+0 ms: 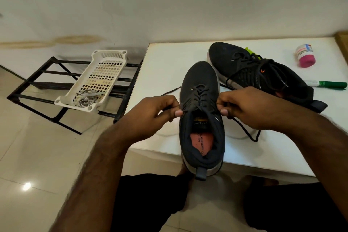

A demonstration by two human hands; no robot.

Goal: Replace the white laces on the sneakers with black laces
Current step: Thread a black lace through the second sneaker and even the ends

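A dark sneaker (200,81) stands on the white table (165,66), toe away from me, heel over the near edge, threaded with a black lace (201,92). My left hand (156,113) pinches one lace end at the shoe's left side. On the shoe's right side, my right hand (243,107) pinches the other end; its loose tail (248,133) lies on the table. A second dark sneaker (250,69) with black laces lies behind to the right. The white laces (87,98) sit bundled in a white plastic basket (105,73).
The basket rests on a black metal rack (37,83) left of the table, on the tiled floor. A small jar with a pink lid (305,57) and a green marker (327,84) lie at the table's right. My knees are below the table edge.
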